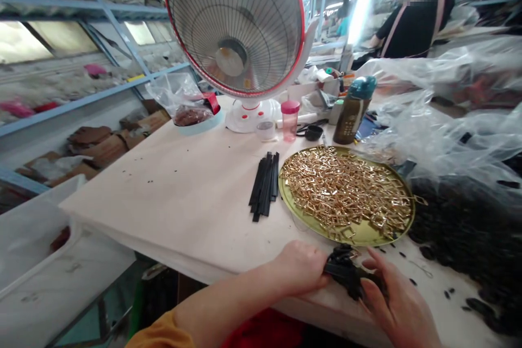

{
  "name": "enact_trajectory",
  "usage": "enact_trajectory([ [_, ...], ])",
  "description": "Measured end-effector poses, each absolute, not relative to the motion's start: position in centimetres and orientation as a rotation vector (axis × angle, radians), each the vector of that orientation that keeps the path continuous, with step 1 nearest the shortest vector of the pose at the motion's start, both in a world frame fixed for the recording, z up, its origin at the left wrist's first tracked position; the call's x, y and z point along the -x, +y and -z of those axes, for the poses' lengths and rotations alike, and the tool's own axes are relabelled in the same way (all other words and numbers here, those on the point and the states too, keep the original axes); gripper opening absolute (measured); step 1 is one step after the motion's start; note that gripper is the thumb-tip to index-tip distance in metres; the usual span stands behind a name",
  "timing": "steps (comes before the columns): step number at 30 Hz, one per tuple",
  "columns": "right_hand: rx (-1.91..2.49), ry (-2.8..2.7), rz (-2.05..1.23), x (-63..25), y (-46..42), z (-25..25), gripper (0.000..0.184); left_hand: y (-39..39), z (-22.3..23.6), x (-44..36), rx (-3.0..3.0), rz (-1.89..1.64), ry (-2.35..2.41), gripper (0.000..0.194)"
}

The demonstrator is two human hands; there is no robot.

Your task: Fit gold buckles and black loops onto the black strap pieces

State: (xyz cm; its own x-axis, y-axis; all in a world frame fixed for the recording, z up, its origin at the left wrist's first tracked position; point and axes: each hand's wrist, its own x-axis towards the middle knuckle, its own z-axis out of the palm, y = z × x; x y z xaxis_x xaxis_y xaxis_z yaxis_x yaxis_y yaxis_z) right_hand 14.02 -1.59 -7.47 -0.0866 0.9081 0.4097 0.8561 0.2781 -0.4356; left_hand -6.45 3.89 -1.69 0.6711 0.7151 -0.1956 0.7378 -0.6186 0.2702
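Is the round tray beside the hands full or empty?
Mostly full: gold-coloured buckles spread across the tray, leaving its near edge partly bare.

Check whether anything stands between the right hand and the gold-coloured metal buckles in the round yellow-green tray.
Only the tray's near rim visibly does, before the buckles. The bundle of slim black strips sits aside, between the right hand and left hand.

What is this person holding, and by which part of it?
A black bundle, held by its left end in the left grip. The right grip is at its other end, but whether that holds it cannot be told.
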Motion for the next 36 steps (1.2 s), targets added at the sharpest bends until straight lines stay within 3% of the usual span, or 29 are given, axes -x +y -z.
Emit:
enact_trajectory([
  [8, 1.629, -2.002, -0.08, -14.3, -0.5, 8.6, 0.044, 7.2, -0.1, 15.7, -2.429, 0.045, 1.696, 0.016],
  [14, 1.623, -2.084, 0.001, -14.1, 0.3, 8.9, 0.039, 16.5, -1.7, 27.7, -2.059, 0.139, 2.593, 0.035],
  [20, 1.56, -2.134, 0.091, -14.1, 1.1, 8.5, 0.034, 21.2, 0.0, 33.4, -1.84, 0.242, 2.741, 0.044],
  [24, 1.578, -2.123, 0.053, -14.4, 1.5, 8.8, 0.033, 20.4, -0.8, 31.0, -2.068, 0.219, 2.713, 0.056],
  [27, 1.594, -2.106, 0.016, -14.4, 1.4, 8.9, 0.033, 18.0, -0.7, 25.7, -2.501, 0.189, 2.284, 0.037],
  [30, 1.608, -2.081, -0.013, -14.3, 1.0, 8.8, 0.034, 15.0, 0.2, 19.3, -2.668, 0.13, 1.845, 0.038],
  [36, 1.574, -2.008, -0.072, -14.6, 0.0, 8.0, 0.029, 11.3, 1.2, 13.0, -2.337, 0.18, 2.171, 0.029],
])
